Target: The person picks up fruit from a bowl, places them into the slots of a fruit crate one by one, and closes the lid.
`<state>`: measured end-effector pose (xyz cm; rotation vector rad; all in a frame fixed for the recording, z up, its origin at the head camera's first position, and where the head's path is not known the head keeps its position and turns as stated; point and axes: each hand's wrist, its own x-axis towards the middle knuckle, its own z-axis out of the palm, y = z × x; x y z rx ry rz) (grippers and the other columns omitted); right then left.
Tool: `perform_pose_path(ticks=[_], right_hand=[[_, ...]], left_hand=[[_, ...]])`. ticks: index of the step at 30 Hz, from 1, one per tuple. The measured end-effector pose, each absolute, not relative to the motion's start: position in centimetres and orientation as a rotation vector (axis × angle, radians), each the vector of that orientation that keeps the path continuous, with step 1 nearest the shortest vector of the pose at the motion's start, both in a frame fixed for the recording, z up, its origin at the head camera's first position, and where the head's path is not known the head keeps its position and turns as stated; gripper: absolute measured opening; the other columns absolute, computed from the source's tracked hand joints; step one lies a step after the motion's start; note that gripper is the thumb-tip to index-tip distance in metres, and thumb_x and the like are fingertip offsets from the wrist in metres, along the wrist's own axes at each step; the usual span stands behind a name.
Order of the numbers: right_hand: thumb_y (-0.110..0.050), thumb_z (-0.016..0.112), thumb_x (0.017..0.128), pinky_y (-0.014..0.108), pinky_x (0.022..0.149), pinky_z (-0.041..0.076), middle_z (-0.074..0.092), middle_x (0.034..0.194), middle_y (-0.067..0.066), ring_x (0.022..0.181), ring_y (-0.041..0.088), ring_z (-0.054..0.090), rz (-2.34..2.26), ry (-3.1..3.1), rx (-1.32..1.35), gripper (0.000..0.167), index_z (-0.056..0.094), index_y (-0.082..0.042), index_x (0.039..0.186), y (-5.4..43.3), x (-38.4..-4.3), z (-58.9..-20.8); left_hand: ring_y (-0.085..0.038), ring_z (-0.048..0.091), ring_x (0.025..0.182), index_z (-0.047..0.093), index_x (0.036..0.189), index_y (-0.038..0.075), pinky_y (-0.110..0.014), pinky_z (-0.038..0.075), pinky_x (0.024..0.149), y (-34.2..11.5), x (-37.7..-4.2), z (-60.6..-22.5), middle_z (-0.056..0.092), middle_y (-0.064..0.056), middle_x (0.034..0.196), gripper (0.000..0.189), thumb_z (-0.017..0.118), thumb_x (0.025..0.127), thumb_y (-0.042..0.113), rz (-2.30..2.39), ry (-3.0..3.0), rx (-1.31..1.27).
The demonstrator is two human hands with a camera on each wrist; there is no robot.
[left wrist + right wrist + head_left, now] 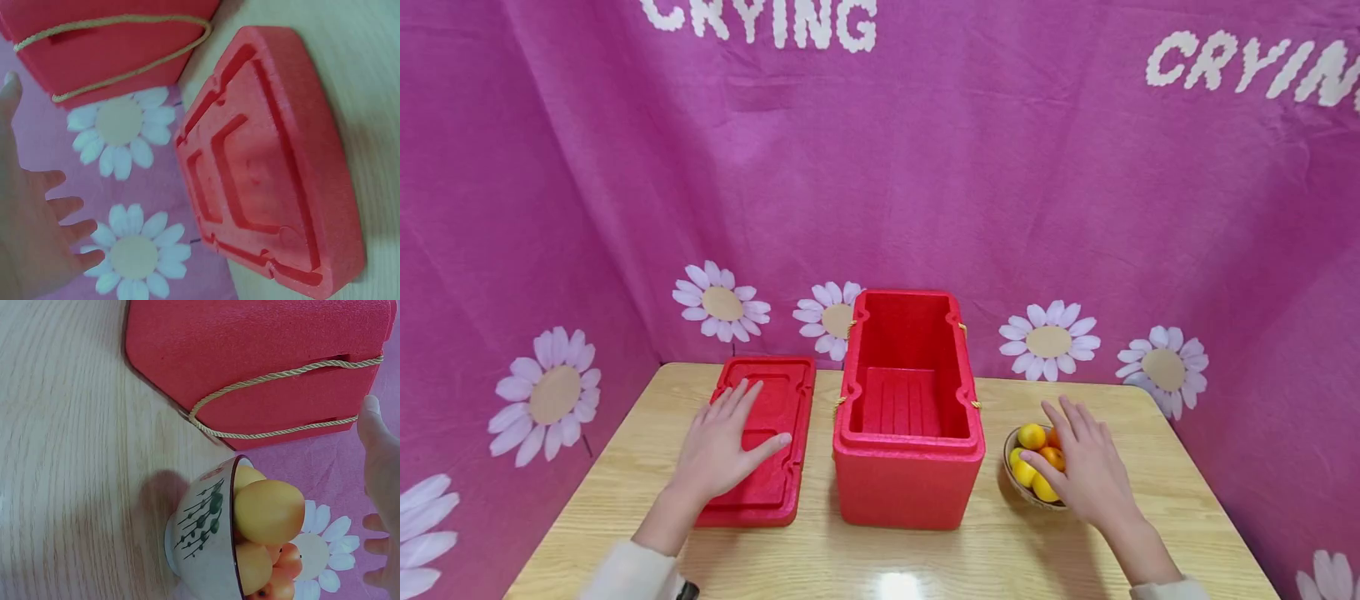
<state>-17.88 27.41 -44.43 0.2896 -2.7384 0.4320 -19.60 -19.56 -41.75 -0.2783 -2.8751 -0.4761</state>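
Note:
A deep red foam box (910,492) stands uncovered in the middle of the table, and its inside shows bare ribs on the floor. Its red lid (775,492) lies flat to the left, recessed face up. Above that lid hovers my left hand (718,450), fingers spread and holding nothing. To the right of the box, a patterned bowl (203,544) is heaped with yellow and orange fruit (270,512). My right hand (1086,467) hangs over the bowl's right side with fingers extended, nothing in its grasp; it hides part of the fruit in the head view.
Gold cord handles (269,378) loop along the box's sides. Everything stands on a light wooden table (985,550). A purple curtain (925,167) with white daisies encloses the back and both sides.

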Motion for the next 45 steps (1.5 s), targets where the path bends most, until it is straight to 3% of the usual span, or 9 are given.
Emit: perform_pose_path(ticks=[10,20,28,38,45], right_hand=[[-0.035,0.076,0.08,0.065,0.1,0.038,0.045,0.14,0.025,0.127,0.044,0.041,0.494,-2.653,0.401,0.072,0.045,-0.008,0.139,27.8,-17.6,-44.5],[-0.032,0.077,0.08,0.062,0.098,0.042,0.052,0.134,0.022,0.123,0.039,0.047,0.49,-2.662,0.435,0.065,0.052,-0.002,0.132,28.7,-17.1,-44.7],[-0.027,0.078,0.078,0.06,0.095,0.044,0.055,0.13,0.02,0.12,0.037,0.049,0.464,-2.664,0.464,0.061,0.054,-0.002,0.129,29.2,-16.5,-45.0],[-0.026,0.078,0.079,0.055,0.093,0.045,0.057,0.13,0.018,0.119,0.034,0.053,0.421,-2.674,0.516,0.058,0.056,-0.004,0.128,29.5,-15.8,-45.0],[-0.025,0.078,0.079,0.055,0.092,0.05,0.058,0.129,0.019,0.118,0.036,0.056,0.407,-2.683,0.584,0.053,0.058,-0.006,0.125,29.5,-15.7,-44.7]], left_hand=[[-0.041,0.038,0.138,0.035,0.147,0.008,-0.063,0.034,0.11,-18.3,-19.7,-41.7,0.038,-0.019,0.151,0.08,0.057,0.088,0.057,-0.802,-2.927,-0.328],[-0.035,0.035,0.141,0.031,0.149,0.012,-0.059,0.035,0.112,-15.8,-20.1,-41.3,0.038,-0.012,0.152,0.078,0.056,0.09,0.054,-1.206,-2.97,-0.284],[-0.032,0.046,0.132,0.037,0.146,0.013,-0.051,0.047,0.103,-13.9,-20.9,-40.0,0.047,-0.012,0.144,0.067,0.054,0.092,0.05,-1.494,-2.939,-0.274],[-0.039,0.051,0.126,0.041,0.138,-0.005,-0.051,0.041,0.111,-11.9,-21.9,-38.0,0.05,-0.024,0.139,0.056,0.045,0.098,0.035,-2.03,-2.757,-0.197],[-0.037,0.053,0.127,0.044,0.138,-0.001,-0.045,0.045,0.108,-11.3,-22.6,-37.1,0.051,-0.02,0.14,0.056,0.053,0.095,0.034,-2.199,-2.768,-0.066]])
